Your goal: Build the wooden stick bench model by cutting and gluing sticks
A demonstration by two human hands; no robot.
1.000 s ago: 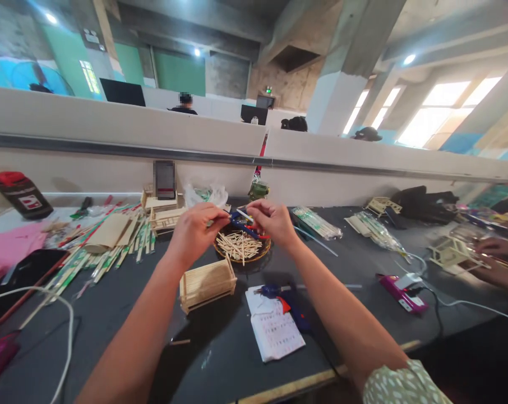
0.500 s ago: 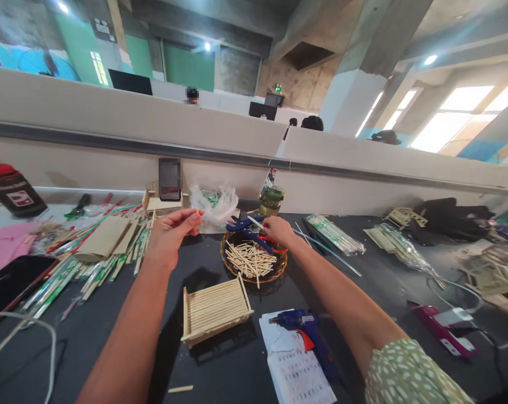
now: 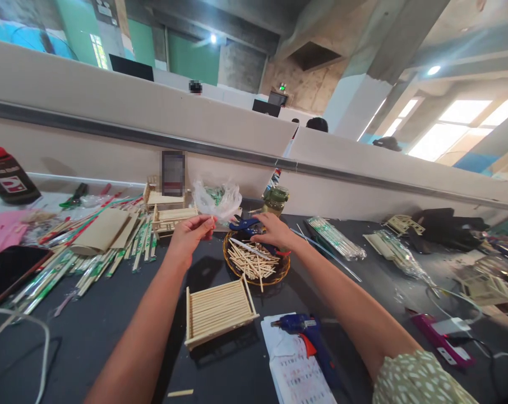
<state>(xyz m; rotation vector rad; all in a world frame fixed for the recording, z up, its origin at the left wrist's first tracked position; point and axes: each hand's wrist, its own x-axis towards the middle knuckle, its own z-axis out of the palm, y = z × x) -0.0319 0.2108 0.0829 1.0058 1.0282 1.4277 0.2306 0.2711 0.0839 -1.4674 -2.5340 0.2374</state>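
My left hand (image 3: pixel 190 235) is closed in a pinch in front of the clear plastic bag; what sits between its fingertips is too small to make out. My right hand (image 3: pixel 275 231) hovers over the basket's far side with fingers apart, holding nothing. Beneath it, a wicker basket (image 3: pixel 286 276) holds many short wooden sticks (image 3: pixel 254 262). A thin white tool (image 3: pixel 249 248) lies across those sticks, close to blue-handled pliers (image 3: pixel 243 224). Nearer to me stands a small bed-like frame of wooden sticks (image 3: pixel 221 311). A blue glue gun (image 3: pixel 306 331) rests on paper (image 3: pixel 296 373).
Packaged chopsticks (image 3: pixel 89 269) and brown cardboard (image 3: pixel 100 231) are spread at left. Another stick model (image 3: pixel 172 216) stands behind my left hand, near a plastic bag (image 3: pixel 216 196). A jar (image 3: pixel 275 199) is behind the basket. At right are a wrapped bundle (image 3: pixel 336 238) and a power strip (image 3: pixel 443 339).
My right hand has let go of the white tool, which now lies on the sticks in the basket, and its fingers have spread. My left hand has shifted right, still pinching.
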